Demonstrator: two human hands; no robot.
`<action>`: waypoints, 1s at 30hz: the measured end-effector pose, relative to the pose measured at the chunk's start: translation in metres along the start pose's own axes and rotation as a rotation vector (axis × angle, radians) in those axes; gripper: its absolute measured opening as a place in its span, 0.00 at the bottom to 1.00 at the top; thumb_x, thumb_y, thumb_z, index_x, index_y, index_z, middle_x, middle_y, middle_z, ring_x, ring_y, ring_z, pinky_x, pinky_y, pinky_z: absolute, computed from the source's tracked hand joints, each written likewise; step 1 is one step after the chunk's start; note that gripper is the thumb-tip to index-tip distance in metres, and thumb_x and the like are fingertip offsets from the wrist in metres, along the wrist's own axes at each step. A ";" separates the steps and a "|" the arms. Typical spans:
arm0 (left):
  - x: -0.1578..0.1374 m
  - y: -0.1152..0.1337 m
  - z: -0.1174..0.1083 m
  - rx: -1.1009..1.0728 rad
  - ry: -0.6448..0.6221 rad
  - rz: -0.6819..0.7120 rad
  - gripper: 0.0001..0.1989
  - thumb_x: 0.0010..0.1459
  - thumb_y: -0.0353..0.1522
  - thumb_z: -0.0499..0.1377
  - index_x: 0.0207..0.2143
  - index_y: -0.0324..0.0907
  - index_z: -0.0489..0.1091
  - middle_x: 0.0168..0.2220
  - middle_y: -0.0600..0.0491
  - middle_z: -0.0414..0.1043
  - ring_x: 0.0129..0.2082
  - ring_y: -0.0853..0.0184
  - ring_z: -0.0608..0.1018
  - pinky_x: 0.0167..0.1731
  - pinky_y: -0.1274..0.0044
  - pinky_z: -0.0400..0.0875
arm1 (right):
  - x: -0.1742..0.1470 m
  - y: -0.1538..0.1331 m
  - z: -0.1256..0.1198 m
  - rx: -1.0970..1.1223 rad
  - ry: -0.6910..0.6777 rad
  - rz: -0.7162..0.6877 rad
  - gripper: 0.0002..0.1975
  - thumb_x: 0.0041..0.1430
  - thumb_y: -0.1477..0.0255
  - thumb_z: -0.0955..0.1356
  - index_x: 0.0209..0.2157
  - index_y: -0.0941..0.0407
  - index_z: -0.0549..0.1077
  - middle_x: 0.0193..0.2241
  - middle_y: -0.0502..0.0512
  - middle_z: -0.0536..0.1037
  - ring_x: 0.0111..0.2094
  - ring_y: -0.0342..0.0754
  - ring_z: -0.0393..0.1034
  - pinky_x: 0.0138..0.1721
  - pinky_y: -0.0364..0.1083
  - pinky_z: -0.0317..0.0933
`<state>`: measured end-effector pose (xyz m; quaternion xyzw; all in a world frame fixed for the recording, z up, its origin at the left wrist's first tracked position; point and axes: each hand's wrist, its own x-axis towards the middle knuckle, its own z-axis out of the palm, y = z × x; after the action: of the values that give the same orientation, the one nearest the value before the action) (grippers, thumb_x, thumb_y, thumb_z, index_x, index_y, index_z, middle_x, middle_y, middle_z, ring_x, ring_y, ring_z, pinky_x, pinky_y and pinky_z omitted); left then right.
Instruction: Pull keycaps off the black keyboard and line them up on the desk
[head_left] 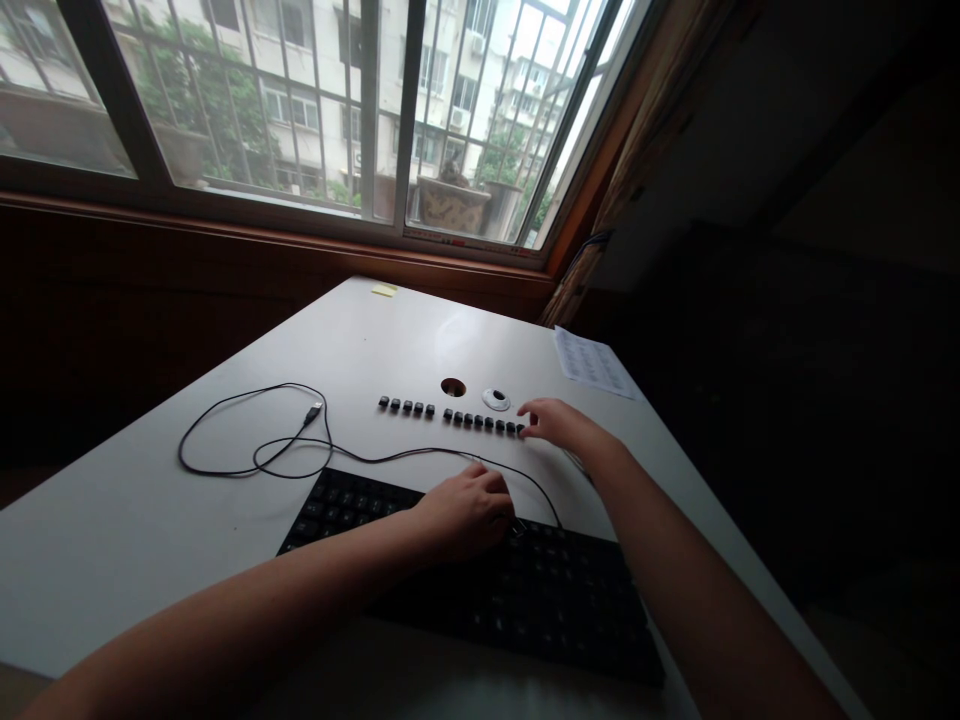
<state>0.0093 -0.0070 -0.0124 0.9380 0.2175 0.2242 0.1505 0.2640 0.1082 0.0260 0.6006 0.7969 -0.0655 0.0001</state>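
One brush of the right hand could skew the mid-frame keycaps — its grip, like the left hand's, unclear.

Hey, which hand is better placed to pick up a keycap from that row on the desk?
Probably the right hand: it is at the right end of the row of keycaps, while the left hand is farther from them, over the keyboard.
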 end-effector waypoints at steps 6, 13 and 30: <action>0.000 0.001 -0.002 0.003 0.002 -0.002 0.06 0.61 0.32 0.59 0.40 0.43 0.74 0.43 0.49 0.70 0.44 0.60 0.69 0.46 0.71 0.69 | 0.004 -0.028 -0.004 -0.046 0.165 -0.094 0.13 0.53 0.65 0.75 0.42 0.49 0.80 0.40 0.57 0.75 0.45 0.56 0.67 0.48 0.52 0.62; 0.000 0.001 0.001 -0.005 0.023 0.005 0.07 0.61 0.31 0.58 0.40 0.43 0.74 0.43 0.49 0.70 0.46 0.60 0.70 0.48 0.71 0.69 | 0.023 -0.067 0.016 0.009 0.251 -0.259 0.13 0.54 0.66 0.75 0.42 0.49 0.79 0.45 0.57 0.74 0.48 0.57 0.64 0.51 0.54 0.62; 0.002 0.002 0.000 0.046 0.004 0.039 0.08 0.62 0.31 0.58 0.41 0.42 0.75 0.42 0.48 0.70 0.47 0.59 0.69 0.50 0.70 0.67 | 0.042 -0.080 0.039 0.050 0.216 -0.236 0.09 0.56 0.66 0.74 0.40 0.51 0.80 0.41 0.56 0.78 0.45 0.55 0.66 0.49 0.52 0.62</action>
<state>0.0112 -0.0075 -0.0107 0.9448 0.2045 0.2238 0.1243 0.1729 0.1229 -0.0078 0.5060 0.8555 -0.0197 -0.1082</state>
